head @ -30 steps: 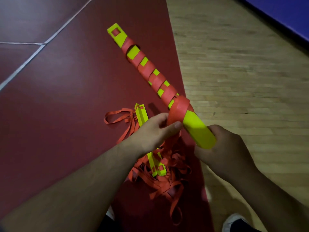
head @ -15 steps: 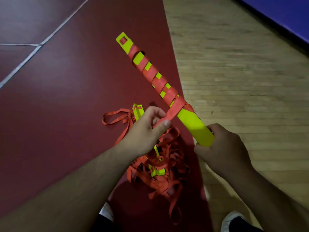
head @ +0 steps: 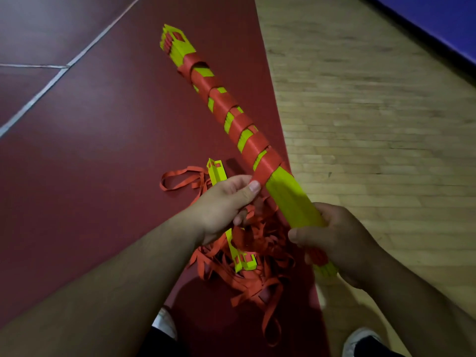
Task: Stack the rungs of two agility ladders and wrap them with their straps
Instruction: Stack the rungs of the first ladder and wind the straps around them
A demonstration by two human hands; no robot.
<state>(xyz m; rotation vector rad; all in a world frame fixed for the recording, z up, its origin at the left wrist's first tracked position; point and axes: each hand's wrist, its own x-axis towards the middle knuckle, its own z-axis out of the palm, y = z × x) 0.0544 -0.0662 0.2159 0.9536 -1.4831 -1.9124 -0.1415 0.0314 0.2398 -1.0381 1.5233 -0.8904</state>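
Grips near end of spiral-wrapped bundle of yellow plastic rungs (head: 291, 194) in right hand (head: 334, 240), fingers clamped round it, far end toward 11 o'clock. Pinches flat orange webbing strap (head: 260, 173) between left hand (head: 221, 204) fingers at last wrap. Second yellow rung stack (head: 217, 171) amid loose straps (head: 257, 278) on dark red floor (head: 103, 150), 6 o'clock.

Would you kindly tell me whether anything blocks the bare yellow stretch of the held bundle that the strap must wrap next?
Nothing visible lies on it. The left hand pinches the strap at the last wrap, and the rung bundle is bare from there to the right hand, which grips its near end.
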